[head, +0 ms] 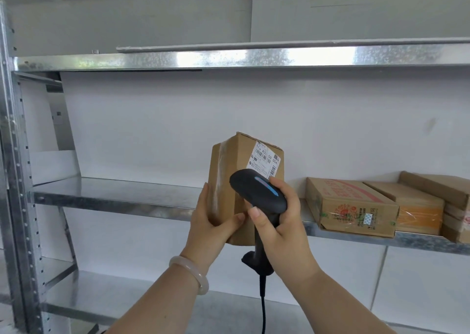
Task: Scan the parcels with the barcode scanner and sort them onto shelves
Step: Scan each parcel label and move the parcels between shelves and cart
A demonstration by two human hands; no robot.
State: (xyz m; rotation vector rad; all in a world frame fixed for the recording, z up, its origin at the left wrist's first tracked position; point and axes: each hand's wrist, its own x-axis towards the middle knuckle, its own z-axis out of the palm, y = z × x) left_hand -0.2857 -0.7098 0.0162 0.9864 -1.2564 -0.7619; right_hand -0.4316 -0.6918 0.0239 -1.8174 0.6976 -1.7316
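parcel: small brown cardboard box with clear tape down one edge [229, 170], held upright in the air in front of the middle galvanised steel shelf [114, 193], not set on it.
label: white shipping label with barcodes [265, 159], high on the face turned toward me.
left grip: my left grip [211, 219] wraps the box's lower left edge, thumb across the front, fingers behind.
right grip: my right grip [282, 221] is closed round the handle of the black handheld barcode scanner [256, 191]. its head sits just below the label, very near the box.
cord: black cable [263, 305] hangs from the handle base.
handling: i judge it light, since one grip carries it. the board looks stiff and the glossy tape may be slick. best to hold low on bare cardboard, clear of the label.
step: the scan is in hand and shelving comes after it, by my reckoning.
neighbours: printed cardboard parcels [351, 206] lie at the right of the same shelf.
risk: a one-sided hold could let the box twist.
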